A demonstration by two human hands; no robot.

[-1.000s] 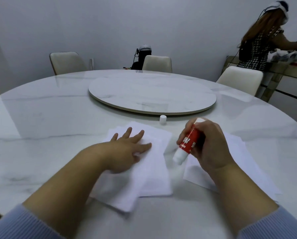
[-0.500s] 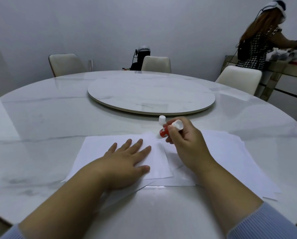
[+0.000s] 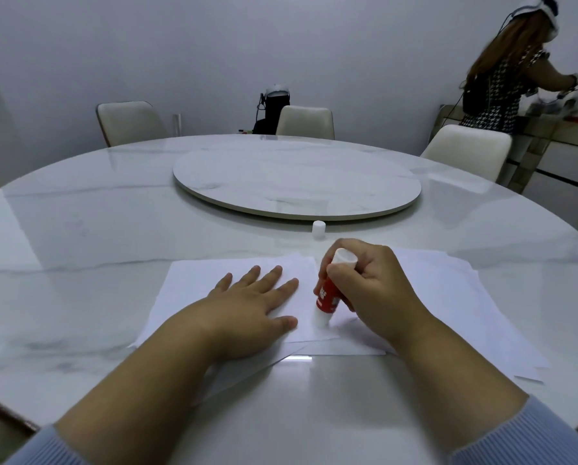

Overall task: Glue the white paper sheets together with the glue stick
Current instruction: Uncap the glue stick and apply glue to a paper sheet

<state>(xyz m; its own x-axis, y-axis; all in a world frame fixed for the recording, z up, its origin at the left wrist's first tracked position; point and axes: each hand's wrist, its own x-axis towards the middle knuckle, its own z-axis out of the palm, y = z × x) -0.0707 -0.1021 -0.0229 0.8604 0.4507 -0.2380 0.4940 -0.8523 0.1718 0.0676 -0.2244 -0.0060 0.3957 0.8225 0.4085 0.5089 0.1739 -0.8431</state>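
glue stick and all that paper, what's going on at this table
A person is gluing white paper sheets at a round marble table. The left hand lies flat on the top sheet, holding it down. The right hand grips the red glue stick, its white tip down on that sheet's right edge. The cap stands apart, by the turntable. More sheets lie to the right.

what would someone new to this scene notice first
The red glue stick stands out, gripped by the right hand with its tip down on the white paper sheets. Beside it the left hand lies flat on the paper. Behind them, a small white cap stands near the turntable.
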